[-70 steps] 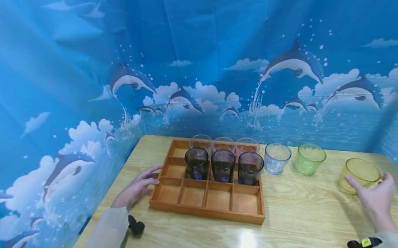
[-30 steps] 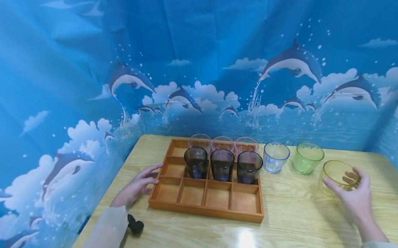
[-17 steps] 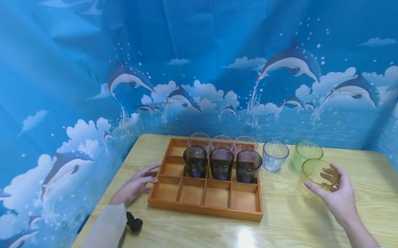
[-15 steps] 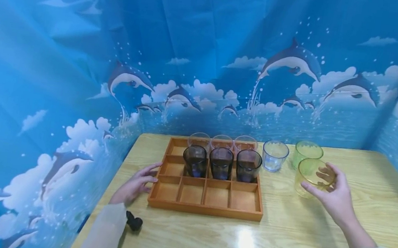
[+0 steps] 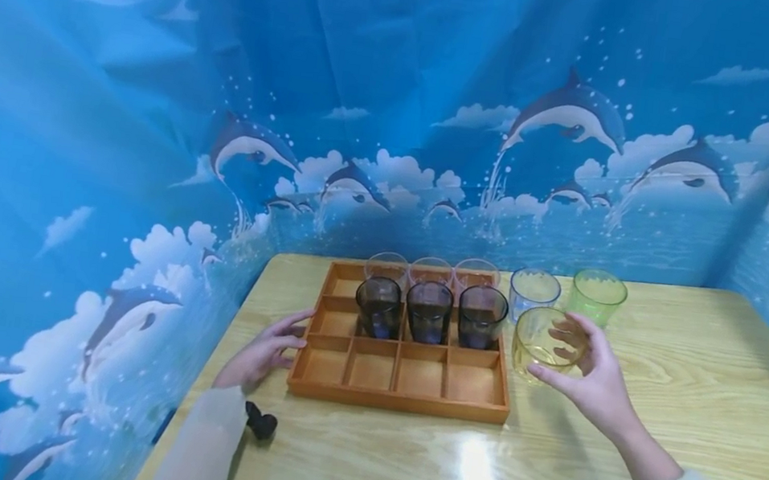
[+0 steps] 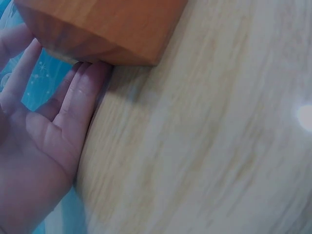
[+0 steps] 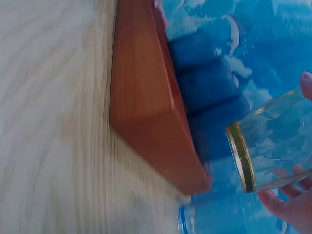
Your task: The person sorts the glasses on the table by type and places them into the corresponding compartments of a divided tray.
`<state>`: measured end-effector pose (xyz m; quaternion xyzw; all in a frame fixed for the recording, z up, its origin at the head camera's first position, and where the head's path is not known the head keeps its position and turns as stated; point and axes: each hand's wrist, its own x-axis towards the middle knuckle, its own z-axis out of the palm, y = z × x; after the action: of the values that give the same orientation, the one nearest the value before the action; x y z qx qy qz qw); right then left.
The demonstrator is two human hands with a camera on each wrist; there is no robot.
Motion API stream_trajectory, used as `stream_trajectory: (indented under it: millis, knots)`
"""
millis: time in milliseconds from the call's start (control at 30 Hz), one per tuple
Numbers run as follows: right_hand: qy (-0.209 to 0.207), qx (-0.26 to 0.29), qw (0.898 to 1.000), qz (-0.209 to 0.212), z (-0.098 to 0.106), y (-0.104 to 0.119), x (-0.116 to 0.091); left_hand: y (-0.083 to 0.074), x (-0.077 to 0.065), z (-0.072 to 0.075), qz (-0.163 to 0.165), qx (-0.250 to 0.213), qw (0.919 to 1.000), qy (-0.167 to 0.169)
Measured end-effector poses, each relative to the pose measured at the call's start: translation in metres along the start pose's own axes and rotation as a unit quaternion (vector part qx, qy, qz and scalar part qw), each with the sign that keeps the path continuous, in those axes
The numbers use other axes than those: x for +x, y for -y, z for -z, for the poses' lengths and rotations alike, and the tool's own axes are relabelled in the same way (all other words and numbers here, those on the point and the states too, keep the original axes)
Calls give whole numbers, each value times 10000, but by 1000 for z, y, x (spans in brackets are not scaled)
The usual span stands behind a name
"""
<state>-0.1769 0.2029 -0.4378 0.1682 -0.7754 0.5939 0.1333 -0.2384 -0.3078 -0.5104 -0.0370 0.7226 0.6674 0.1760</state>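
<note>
My right hand (image 5: 599,386) grips a transparent yellow cup (image 5: 528,355), thumb on the near side and fingers round the far side. The cup is upright, just off the right edge of a wooden compartment tray (image 5: 400,402); in the right wrist view the cup's base (image 7: 241,156) appears lifted off the table. My left hand (image 5: 262,351) rests its extended fingers against the tray's left side; the left wrist view shows fingers (image 6: 85,90) at the tray's corner. Three dark grey cups (image 5: 429,315) stand in the middle row, three clear pinkish cups (image 5: 388,265) in the back row.
Behind the yellow cup, a clear blue-rimmed cup (image 5: 533,288) and a green cup (image 5: 599,294) stand on the wood-grain table (image 5: 355,463). The tray's front row holds no cups. A blue dolphin-print curtain (image 5: 389,95) hangs along the back and left of the table.
My right hand took hold of the yellow cup at the table's right side and carried it left, past the green cup, to the tray. The left hand stays at the tray.
</note>
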Motion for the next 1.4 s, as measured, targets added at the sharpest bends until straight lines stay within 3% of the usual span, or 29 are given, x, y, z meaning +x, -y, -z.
stream_trajectory:
  millis: [167, 467, 700, 933, 1100, 1400]
  knots:
    - [264, 436, 9985, 213, -21, 9, 2, -1, 2, 0, -25, -22, 10000, 70]
    - [693, 859, 9938, 94, -61, 16, 3, 0, -1, 1, -21, -11, 9999, 103]
    - [914, 1294, 9870, 261, -94, 20, 8, 0, 0, 2, 3, 30, 9999, 110]
    - [970, 1344, 9861, -136, -125, 42, 12, 0, 0, 2, -35, -10, 9998, 187]
    - [945, 1356, 9861, -146, -146, 55, 17, -1, -1, 1, -48, -24, 9999, 136]
    - [1170, 1231, 9852, -238, -184, 49, 22, -7, -4, 0, -107, -24, 9992, 385]
